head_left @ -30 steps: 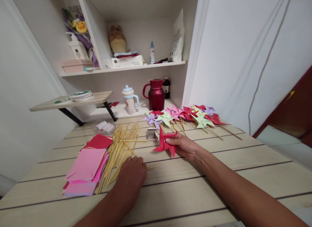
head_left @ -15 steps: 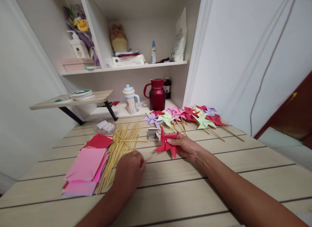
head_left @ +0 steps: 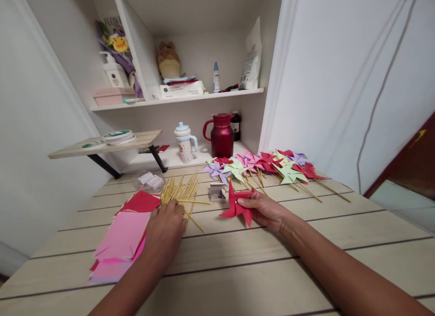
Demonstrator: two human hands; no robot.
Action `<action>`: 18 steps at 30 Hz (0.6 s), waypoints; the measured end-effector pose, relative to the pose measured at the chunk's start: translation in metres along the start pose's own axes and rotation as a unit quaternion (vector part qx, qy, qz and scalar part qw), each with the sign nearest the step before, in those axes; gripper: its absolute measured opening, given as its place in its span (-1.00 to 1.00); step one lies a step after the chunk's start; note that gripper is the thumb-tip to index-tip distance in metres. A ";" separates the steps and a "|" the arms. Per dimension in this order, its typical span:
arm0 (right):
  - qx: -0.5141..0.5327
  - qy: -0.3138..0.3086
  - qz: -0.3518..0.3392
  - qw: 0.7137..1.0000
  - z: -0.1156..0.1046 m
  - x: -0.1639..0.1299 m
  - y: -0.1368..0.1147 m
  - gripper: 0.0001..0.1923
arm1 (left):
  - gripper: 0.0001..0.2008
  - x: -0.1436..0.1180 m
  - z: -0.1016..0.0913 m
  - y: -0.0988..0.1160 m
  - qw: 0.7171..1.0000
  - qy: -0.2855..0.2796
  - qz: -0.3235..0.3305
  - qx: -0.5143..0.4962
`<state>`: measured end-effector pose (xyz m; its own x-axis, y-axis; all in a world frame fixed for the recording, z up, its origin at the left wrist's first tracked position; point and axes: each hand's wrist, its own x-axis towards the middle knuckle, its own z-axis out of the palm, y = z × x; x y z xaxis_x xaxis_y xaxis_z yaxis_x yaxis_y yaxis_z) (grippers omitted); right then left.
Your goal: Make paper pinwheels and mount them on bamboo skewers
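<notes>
My right hand [head_left: 267, 210] pinches a red paper pinwheel [head_left: 237, 203] between thumb and fingers, its silvery pin showing at the centre. No stick can be seen on this pinwheel. My left hand [head_left: 167, 226] lies over the pile of thin wooden sticks [head_left: 181, 189], knuckles up and fingers bent down among them. Its fingertips are hidden, so I cannot tell whether they grip a stick. One loose stick [head_left: 196, 222] slants out to the right beside this hand. Just behind the red pinwheel stands a small open box [head_left: 217, 192] with tiny metal pieces inside.
A stack of coloured paper squares [head_left: 124, 234] lies left of the sticks. Finished pinwheels [head_left: 288, 173] on sticks are heaped at the back right. A clear packet [head_left: 149, 180], a cup [head_left: 186, 146], a red jug [head_left: 222, 137] and a small raised shelf [head_left: 146, 138] stand behind.
My left hand has moved left and away from me, onto the stick pile. The stick that pointed right from it now slants differently. The right hand keeps the red pinwheel; the view has shifted slightly.
</notes>
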<state>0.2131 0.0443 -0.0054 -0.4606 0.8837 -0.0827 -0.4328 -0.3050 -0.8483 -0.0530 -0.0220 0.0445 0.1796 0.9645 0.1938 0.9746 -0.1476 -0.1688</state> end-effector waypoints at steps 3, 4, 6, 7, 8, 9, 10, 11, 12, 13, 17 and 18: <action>-0.007 -0.003 0.004 1.000 0.000 -0.001 -0.001 -0.72 | -0.72 0.022 0.002 0.005 0.996 0.065 0.051 -0.026; -0.007 -0.006 0.005 1.000 0.000 -0.001 -0.001 -0.71 | -0.72 0.030 0.002 0.006 0.994 0.074 0.076 -0.030; -0.005 -0.007 0.005 1.000 0.001 -0.001 -0.001 -0.70 | -0.71 0.044 0.004 0.007 0.991 0.064 0.114 -0.028; -0.005 -0.004 0.006 1.000 0.001 -0.001 -0.002 -0.70 | -0.72 0.050 0.005 0.008 0.990 0.059 0.122 -0.028; -0.006 -0.003 0.007 1.000 0.001 -0.001 -0.002 -0.71 | -0.75 0.055 0.007 0.008 0.989 0.053 0.132 -0.028; -0.007 -0.002 0.008 1.000 0.002 -0.001 -0.002 -0.71 | -0.76 0.059 0.010 0.009 0.989 0.047 0.141 -0.028; -0.008 -0.002 0.007 1.000 0.002 -0.001 -0.003 -0.71 | -0.77 0.062 0.013 0.009 0.987 0.043 0.149 -0.031; -0.009 -0.002 0.007 1.000 0.003 -0.001 -0.003 -0.71 | -0.77 0.065 0.016 0.008 0.986 0.039 0.158 -0.033; -0.010 0.000 0.006 1.000 0.003 -0.001 -0.003 -0.71 | -0.77 0.067 0.019 0.008 0.985 0.036 0.165 -0.036; -0.012 0.003 0.005 1.000 0.003 0.000 -0.003 -0.71 | -0.77 0.068 0.023 0.008 0.984 0.034 0.171 -0.039; -0.017 0.007 0.002 1.000 0.001 0.002 -0.001 -0.70 | -0.78 0.074 0.034 0.005 0.979 0.038 0.195 -0.054; -0.016 0.004 0.000 1.000 0.000 0.002 -0.001 -0.70 | -0.78 0.075 0.036 0.005 0.977 0.042 0.202 -0.059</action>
<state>0.2123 0.0462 -0.0047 -0.4549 0.8863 -0.0867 -0.4084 -0.2941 -0.8641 -0.0399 0.0571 0.0234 0.5587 0.8015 0.2131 0.8293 -0.5421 -0.1354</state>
